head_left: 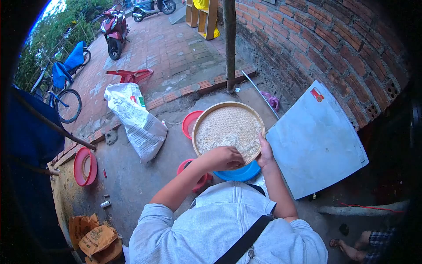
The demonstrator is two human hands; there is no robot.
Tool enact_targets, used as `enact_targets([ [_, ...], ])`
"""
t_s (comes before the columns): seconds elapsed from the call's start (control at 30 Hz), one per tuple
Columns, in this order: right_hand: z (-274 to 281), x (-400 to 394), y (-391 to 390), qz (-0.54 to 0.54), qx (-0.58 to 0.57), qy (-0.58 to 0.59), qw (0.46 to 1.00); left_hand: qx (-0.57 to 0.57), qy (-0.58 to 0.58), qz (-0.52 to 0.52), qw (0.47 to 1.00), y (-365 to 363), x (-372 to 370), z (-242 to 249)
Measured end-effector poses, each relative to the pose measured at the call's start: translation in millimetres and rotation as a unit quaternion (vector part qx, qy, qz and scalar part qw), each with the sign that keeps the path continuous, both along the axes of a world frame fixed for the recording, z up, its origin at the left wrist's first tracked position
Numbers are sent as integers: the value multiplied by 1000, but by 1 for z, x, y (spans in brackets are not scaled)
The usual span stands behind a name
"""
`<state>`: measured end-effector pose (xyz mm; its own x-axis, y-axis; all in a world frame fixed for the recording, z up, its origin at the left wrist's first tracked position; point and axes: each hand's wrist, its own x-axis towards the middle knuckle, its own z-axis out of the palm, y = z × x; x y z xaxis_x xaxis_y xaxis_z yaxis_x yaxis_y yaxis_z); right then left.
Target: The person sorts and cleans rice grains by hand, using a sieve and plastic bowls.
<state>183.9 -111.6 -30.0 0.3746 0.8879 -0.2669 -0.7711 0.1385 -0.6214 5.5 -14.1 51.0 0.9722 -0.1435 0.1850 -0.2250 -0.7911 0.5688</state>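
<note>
In the head view, the work centres on a round tray [228, 103] with a light rim, held in front of the person's chest above the concrete floor [127, 182]. Grain [226, 121] covers it: tan over the far part, with a whiter patch [220, 141] towards the near side. The right hand [265, 155] grasps the rim at the tray's right edge, thumb on the upper side. The left hand [225, 157] reaches over the near rim with its fingers curled down into the whiter patch; the knuckles hide the tips, so I cannot tell whether they pinch some grain or only stir it.

Under the tray's near edge shows a blue basin [239, 175]. A red basin [188, 125] stands just beyond the tray's left side, and a second red one [201, 184] sits nearer, below the left forearm. Farther left a white sack [134, 123] lies on the floor; to the right is a large white panel [314, 141]. Another person's leg [354, 253] shows at the lower right, well apart from the work.

I would judge the step in hand to be sorting through the grain by touch, with the whiter portion getting the attention. The next move calls for a firm right-hand hold, a level tray, and light left fingers that lift clear without sweeping grain over the near rim
</note>
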Motion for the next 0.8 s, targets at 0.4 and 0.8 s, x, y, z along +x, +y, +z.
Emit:
enact_targets([
  [0.4, -3, -10, 3, 28, -40, 11, 999, -5, 33, 143, 989, 6, -21, -8],
  [0.8, -20, 14, -3, 32, -52, 5, 998, -333, -119, 439, 826, 69, -92, -66],
])
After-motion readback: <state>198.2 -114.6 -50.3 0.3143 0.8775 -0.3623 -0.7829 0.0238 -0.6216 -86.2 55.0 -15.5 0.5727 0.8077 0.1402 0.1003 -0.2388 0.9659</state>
